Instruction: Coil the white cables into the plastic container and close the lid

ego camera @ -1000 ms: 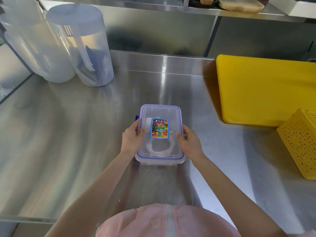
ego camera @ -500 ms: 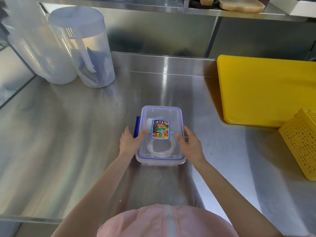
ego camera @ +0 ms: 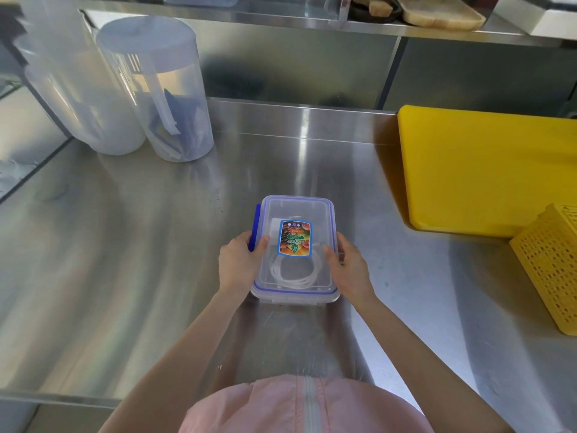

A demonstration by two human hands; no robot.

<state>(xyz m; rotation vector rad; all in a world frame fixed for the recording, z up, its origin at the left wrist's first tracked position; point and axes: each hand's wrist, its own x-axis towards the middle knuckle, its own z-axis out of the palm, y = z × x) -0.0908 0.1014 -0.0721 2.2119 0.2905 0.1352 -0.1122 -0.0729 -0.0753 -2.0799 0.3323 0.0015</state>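
Because the plastic container (ego camera: pixel 295 276) is thin-walled and clear, it looks light and a little flexible, likely to slide on polished steel unless pinned from both sides, and the long edges are the sensible place to hold it. The left hand (ego camera: pixel 239 265) grips the left long edge, thumb (ego camera: pixel 262 243) lying on the lid (ego camera: pixel 299 210) and the other fingers wrapped over the raised blue latch (ego camera: pixel 256 221), which stands open just beyond the knuckles. Between the two thumbs, under the lid's coloured label (ego camera: pixel 295 238), the white cables (ego camera: pixel 293 273) lie coiled inside, soft and springy by the look of them. The right hand (ego camera: pixel 349 270) clasps the opposite edge, thumb on top; its latch is hidden, so I cannot tell if it is snapped down. The steel counter (ego camera: pixel 125 260) is smooth and reflective. Far left of the hands stand two translucent pitchers (ego camera: pixel 150 98); far right lie a yellow cutting board (ego camera: pixel 487 173) and a yellow basket (ego camera: pixel 549 264).
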